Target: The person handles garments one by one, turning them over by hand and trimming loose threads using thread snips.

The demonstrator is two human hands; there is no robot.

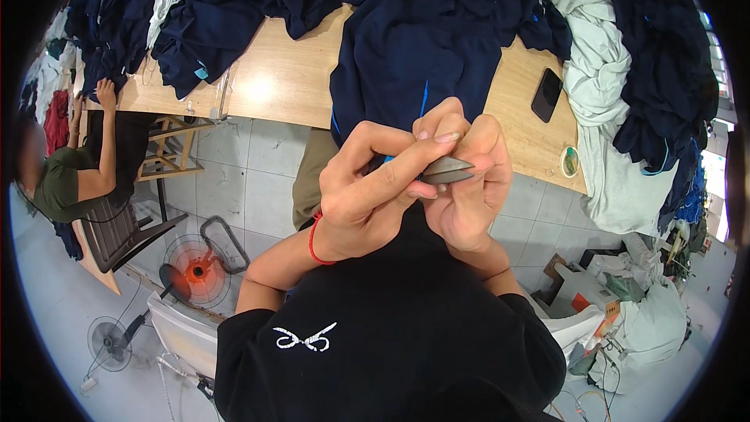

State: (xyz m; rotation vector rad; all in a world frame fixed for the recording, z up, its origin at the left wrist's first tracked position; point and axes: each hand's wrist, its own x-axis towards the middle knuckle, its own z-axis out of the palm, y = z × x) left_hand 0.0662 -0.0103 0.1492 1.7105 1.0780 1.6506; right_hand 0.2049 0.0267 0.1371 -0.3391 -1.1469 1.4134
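Note:
Close in front of my chest, both hands are raised and nearly together. My left hand [363, 191], with a red cord at its wrist, is closed around small thread snips [449, 170]; their grey pointed blades stick out to the right between the fingers. Touching or almost touching the blade tips, my right hand [473, 187] has its fingers curled in; whatever they pinch, if anything, is hidden. Behind the hands a navy garment [422, 47] with bright blue strips hangs over the table's near edge.
More navy garments are heaped along the wooden table [273, 70]. At the right lie a black phone [547, 95], a small round dish [570, 162] and pale cloth [594, 70]. A co-worker [78, 176] sits at far left, near an orange fan [197, 271]. Boxes and bags stand at lower right.

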